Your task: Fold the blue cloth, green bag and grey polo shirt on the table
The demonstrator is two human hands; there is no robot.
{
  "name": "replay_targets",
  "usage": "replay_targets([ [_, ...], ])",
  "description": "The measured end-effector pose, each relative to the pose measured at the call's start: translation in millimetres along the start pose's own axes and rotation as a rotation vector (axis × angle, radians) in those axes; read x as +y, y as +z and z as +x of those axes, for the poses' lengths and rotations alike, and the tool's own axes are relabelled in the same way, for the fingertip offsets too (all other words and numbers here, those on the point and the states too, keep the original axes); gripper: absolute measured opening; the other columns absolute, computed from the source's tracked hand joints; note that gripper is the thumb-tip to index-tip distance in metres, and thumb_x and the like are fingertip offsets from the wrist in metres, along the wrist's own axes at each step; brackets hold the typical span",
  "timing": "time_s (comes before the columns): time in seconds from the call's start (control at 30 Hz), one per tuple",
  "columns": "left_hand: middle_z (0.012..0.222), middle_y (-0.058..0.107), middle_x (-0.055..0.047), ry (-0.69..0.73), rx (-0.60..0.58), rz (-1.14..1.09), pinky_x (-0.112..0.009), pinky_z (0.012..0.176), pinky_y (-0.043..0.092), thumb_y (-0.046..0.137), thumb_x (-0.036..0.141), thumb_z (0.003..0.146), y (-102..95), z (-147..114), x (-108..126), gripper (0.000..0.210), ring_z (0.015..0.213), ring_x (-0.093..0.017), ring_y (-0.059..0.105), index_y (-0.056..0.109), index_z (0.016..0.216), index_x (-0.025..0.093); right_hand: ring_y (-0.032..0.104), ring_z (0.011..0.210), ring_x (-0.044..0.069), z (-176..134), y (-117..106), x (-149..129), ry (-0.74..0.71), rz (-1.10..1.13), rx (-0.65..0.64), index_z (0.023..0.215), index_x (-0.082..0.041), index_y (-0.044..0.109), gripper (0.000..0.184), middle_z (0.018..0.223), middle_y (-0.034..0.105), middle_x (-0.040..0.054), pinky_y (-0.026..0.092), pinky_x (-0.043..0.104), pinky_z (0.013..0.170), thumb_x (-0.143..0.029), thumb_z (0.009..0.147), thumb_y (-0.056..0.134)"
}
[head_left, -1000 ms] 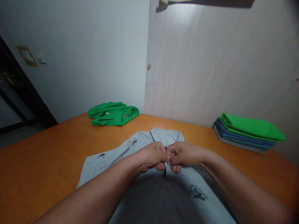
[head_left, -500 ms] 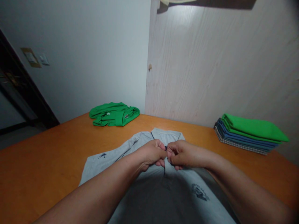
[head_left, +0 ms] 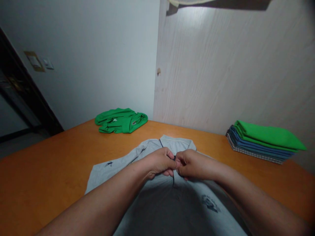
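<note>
1. The gray shirt (head_left: 189, 196) lies face up on the table (head_left: 49, 170), collar (head_left: 179, 144) farthest off, probably so its front opening (head_left: 173, 181) is within reach.
2. The left hand (head_left: 163, 162) and right hand (head_left: 193, 164) pinch that opening, apparently to steady its edges.
3. A green garment (head_left: 120, 121) and folded stack (head_left: 264, 141) sit apart, perhaps for working room; no container shows.
</note>
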State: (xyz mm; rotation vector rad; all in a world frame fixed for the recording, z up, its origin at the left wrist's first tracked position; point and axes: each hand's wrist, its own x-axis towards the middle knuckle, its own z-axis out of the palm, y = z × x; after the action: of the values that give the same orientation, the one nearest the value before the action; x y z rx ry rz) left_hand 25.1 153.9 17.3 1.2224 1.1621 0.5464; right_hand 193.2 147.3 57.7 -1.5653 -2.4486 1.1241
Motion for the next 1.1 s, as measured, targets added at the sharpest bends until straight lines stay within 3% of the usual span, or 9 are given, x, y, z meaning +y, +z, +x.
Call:
replay_targets([
  [0.4,0.064,0.062,0.007,0.125,-0.015,0.012,-0.017,0.042,0.037,0.069,0.015,0.071,1.7,9.6,-16.4,0.037,0.044,-0.008,0.053,0.044,0.097,0.021,0.059,0.051,0.013,0.4,1.7,-1.3,0.033,-0.036,-0.019,0.079,-0.020,0.060,0.010,0.055,0.063,-0.0016,0.034,0.019,0.046,-0.014,0.072,0.056],
  [0.7,0.052,0.053,0.011,0.140,0.049,-0.016,-0.017,0.043,0.039,0.063,0.005,0.069,6.3,8.3,-13.1,0.032,0.042,-0.008,0.052,0.046,0.091,0.020,0.056,0.054,0.012,0.3,2.2,-1.4,0.025,-0.090,0.033,0.077,-0.019,0.061,0.008,0.059,0.064,-0.0012,0.032,0.021,0.051,-0.014,0.073,0.057],
  [0.9,0.058,0.062,0.006,0.038,0.022,-0.052,-0.017,0.045,0.044,0.062,0.005,0.068,0.3,4.2,-7.4,0.034,0.044,-0.010,0.058,0.046,0.094,0.020,0.051,0.060,0.012,0.0,6.9,-5.4,-0.029,-0.259,0.170,0.074,-0.019,0.062,0.004,0.064,0.060,-0.0008,0.029,0.023,0.053,-0.016,0.074,0.060],
  [1.1,0.074,0.070,0.002,-0.015,0.003,-0.055,-0.017,0.046,0.047,0.069,0.009,0.066,-2.4,2.9,-4.8,0.038,0.046,-0.007,0.059,0.047,0.095,0.020,0.052,0.061,0.013,0.7,10.5,-3.3,-0.028,-0.235,0.153,0.074,-0.019,0.062,0.003,0.066,0.062,0.0000,0.029,0.023,0.053,-0.016,0.073,0.061],
])
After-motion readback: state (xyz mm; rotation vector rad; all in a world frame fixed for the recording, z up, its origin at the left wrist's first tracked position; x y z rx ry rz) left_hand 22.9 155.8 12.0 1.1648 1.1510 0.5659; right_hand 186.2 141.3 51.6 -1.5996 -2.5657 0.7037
